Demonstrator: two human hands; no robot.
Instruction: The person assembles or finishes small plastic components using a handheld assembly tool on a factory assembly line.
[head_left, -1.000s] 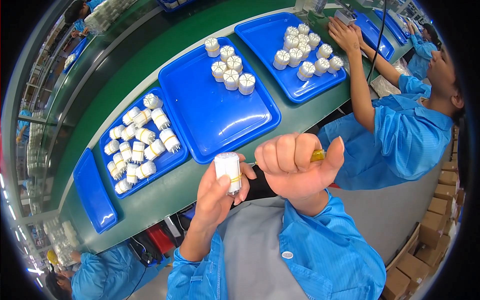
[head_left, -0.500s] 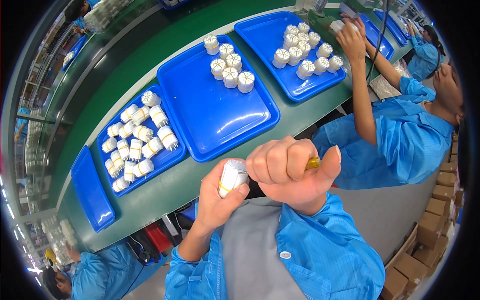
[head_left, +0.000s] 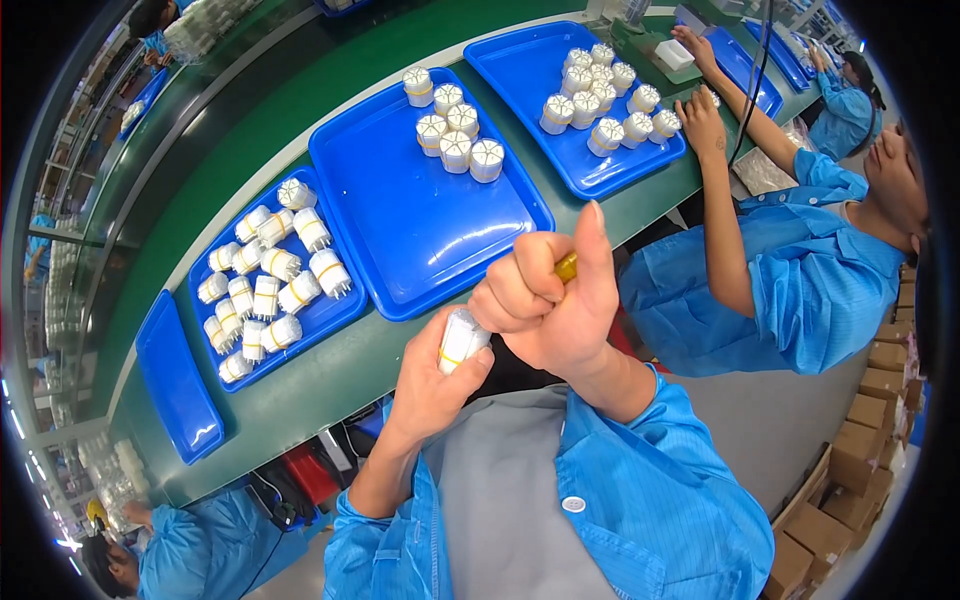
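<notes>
The left hand (head_left: 425, 380) gripped a yellow-banded white cylinder (head_left: 458, 345) between thumb and fingers, below the middle tray (head_left: 395, 240). The right hand (head_left: 550, 305) curled around a yellow handle (head_left: 567, 267), thumb raised, overlapping the cylinder's edge; contact could not be told. Any markings on either were too small to read. Beyond, similar pieces (head_left: 456, 152) stood in the middle tray; others (head_left: 265, 297) crowded the left tray (head_left: 342, 312).
</notes>
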